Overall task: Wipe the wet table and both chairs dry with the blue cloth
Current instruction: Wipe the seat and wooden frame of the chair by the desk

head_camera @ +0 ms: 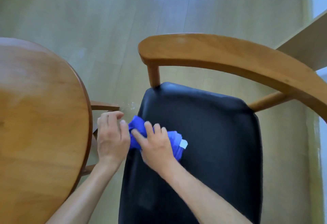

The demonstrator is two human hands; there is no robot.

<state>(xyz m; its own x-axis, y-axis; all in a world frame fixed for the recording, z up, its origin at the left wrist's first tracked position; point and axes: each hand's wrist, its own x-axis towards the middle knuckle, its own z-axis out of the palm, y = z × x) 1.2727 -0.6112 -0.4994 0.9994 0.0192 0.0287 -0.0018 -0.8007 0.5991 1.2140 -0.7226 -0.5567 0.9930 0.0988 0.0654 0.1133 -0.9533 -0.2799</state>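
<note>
right hand (156, 146) presses blue cloth (174, 142) | chair (212, 135) seat | left hand (111, 137) beside

Blue cloth (137, 136): bunched, white tag at right end, lying at near-left edge of seat. Chair (203, 135): black padded seat, curved wooden backrest (far side). Table (39, 117): round, wooden, glossy, left of chair.
</note>
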